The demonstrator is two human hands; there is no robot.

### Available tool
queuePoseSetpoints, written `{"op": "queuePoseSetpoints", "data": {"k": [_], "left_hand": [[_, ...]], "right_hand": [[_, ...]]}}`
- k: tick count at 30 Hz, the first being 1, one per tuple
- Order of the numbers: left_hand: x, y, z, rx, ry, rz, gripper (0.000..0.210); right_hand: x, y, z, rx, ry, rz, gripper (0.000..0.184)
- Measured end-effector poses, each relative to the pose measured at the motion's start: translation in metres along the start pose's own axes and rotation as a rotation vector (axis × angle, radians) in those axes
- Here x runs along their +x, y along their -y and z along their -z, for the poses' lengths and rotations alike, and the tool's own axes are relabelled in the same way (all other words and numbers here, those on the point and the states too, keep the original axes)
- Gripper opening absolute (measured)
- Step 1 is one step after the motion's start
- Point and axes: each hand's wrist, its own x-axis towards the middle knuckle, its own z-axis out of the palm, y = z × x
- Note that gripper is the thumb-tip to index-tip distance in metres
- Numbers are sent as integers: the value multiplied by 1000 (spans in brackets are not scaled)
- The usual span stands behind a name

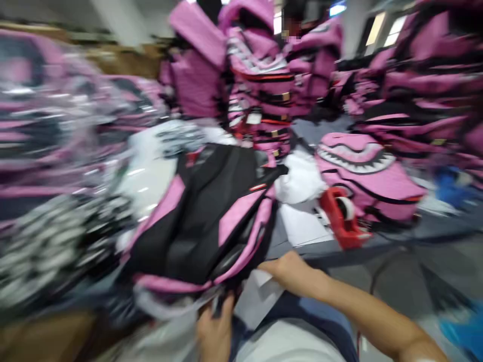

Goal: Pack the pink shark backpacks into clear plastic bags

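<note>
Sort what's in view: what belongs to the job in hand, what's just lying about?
In the job, it seems:
black-and-pink backpack, left hand near its lower edge
white sheet, in the right hand

Just lying about, apparently:
red tape dispenser
pink toothed bag
white papers
plastic-wrapped pink stack

The dark object point(217, 305) in the left hand point(213, 328) is too blurred to identify; left of it, wrapped bags point(49, 120) run off-frame.

head-worn view, facing forward and down — across the table point(439, 223), close up
</note>
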Motion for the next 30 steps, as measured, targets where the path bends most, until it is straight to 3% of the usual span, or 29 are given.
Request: {"op": "queuePoseSetpoints", "data": {"k": [4, 8, 10, 14, 16, 21, 23, 27, 30], "left_hand": [[-9, -4, -4, -166, 11, 130, 53], [-9, -18, -13, -301, -52, 183, 52], [-14, -25, -14, -359, 30, 161, 50], [-21, -30, -17, -303, 326, 70, 36], [-23, -31, -16, -293, 389, 31, 29], [-31, -31, 9, -245, 518, -81, 31], [-34, -31, 21, -218, 510, -128, 31], [-35, -32, 31, -175, 355, -344, 33], [-32, -39, 28, -130, 315, -445, 34]], "right_hand": [[-1, -22, -6, -13, 42, -90, 47], [-13, -38, 0, 40, 44, -32, 43], [-17, -44, 4, 94, 25, -2, 40], [-9, -51, 10, 98, -91, 40, 41], [0, -50, 12, 63, -173, 111, 43], [18, -31, 12, -282, -510, 355, 40], [22, -24, 13, -351, -551, 413, 36], [23, -28, 20, -376, -547, 421, 35], [25, -37, 21, -296, -434, 338, 36]]}}
